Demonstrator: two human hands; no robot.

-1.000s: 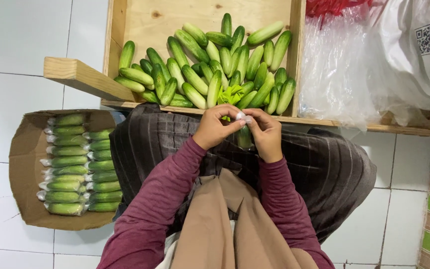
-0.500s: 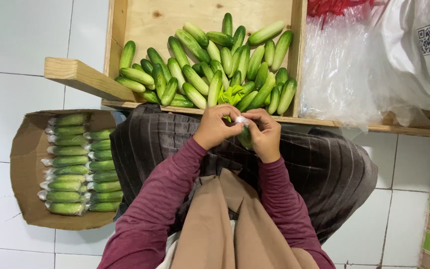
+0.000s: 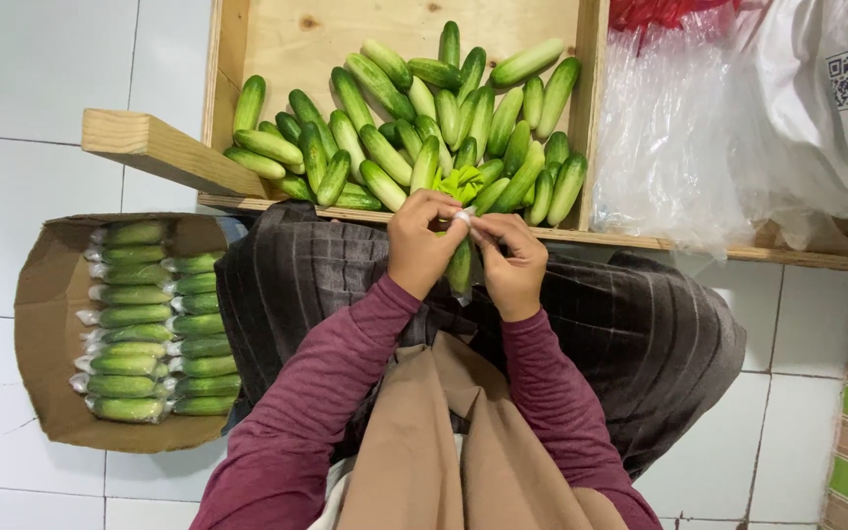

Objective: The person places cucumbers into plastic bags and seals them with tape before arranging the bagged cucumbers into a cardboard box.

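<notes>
- Head view: both forearms in maroon sleeves reach forward over the lap, elbows bent, wrists drawn together in front of the wooden crate [image 3: 247, 49].
- Left hand [image 3: 424, 245] curls knuckles-up, fingers clenched around the top of a cucumber [image 3: 459, 267] that hangs upright between the two hands, over the dark striped skirt [image 3: 640, 334].
- Right hand [image 3: 512, 265] faces it, thumb and forefinger pinched on a bit of clear wrap at the cucumber's upper end, touching the left fingertips.
- Loose cucumbers [image 3: 414, 108] lie piled in the crate just beyond the hands.
- Cardboard box [image 3: 46, 324] on the tiled floor to the left holds two rows of wrapped cucumbers [image 3: 149, 324].
- Clear plastic bags [image 3: 679, 128] sit to the right of the crate.
</notes>
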